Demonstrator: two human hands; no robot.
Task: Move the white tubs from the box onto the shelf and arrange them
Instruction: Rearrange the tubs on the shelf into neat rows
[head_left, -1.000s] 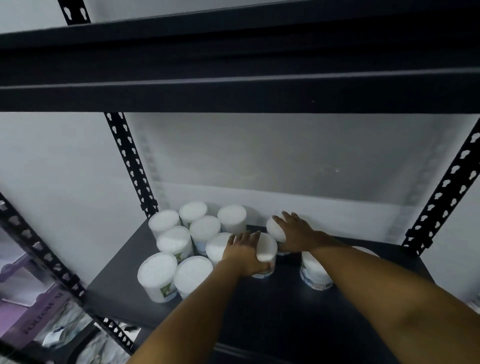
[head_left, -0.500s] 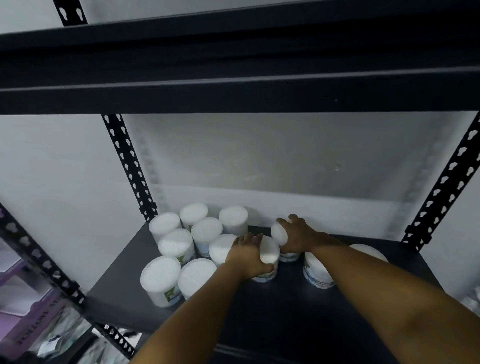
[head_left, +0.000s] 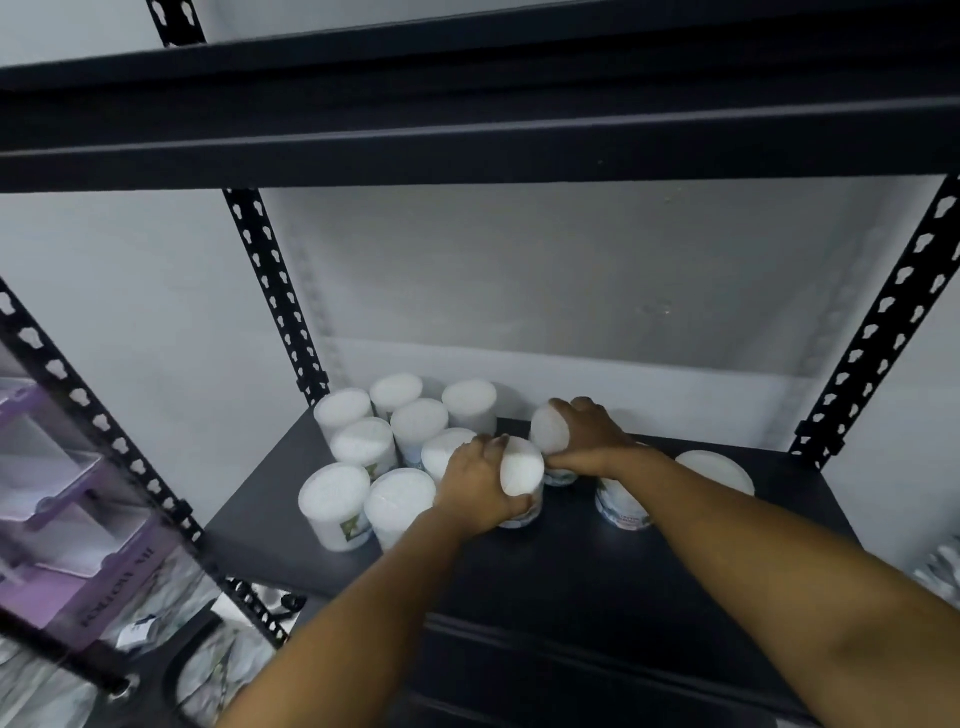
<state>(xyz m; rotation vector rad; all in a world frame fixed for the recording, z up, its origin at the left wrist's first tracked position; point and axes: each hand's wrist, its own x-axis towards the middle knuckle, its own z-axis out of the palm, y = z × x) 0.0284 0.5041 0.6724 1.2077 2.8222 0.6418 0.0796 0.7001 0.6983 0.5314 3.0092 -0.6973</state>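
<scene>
Tubs in hand: two white round plastic tubs with flat lids and printed labels; the nearer tub (head_left: 521, 480) is under the left hand, the farther tub (head_left: 549, 434) under the right; both tilt toward the camera while their bases appear to rest on the shelf.
Left fingers: the left hand (head_left: 475, 480) is curled over the lid edge and side wall of the nearer tub, thumb low against the wall; clamped on it, not spread.
Right fingers: the right hand (head_left: 589, 434) wraps the far side of the farther tub, fingers bent over its top; a firm hold.
Cluster: eight matching white tubs (head_left: 418, 428) stand upright at the back-left corner, packed in rough rows; the nearest one (head_left: 400, 499) is just beside the left wrist.
Loose tubs: two more white tubs (head_left: 621, 509) sit under the right forearm, apart from the cluster.
Shelf: dark grey metal shelf board (head_left: 571, 582) with black slotted uprights; the box is not in view.
Step, as judged: closing the two held tubs up against the cluster.
Doing it well: set each tub flat before sliding it; push low on the wall so it does not tip; keep the left wrist clear of the front row; bring the loose pair over afterwards.
</scene>
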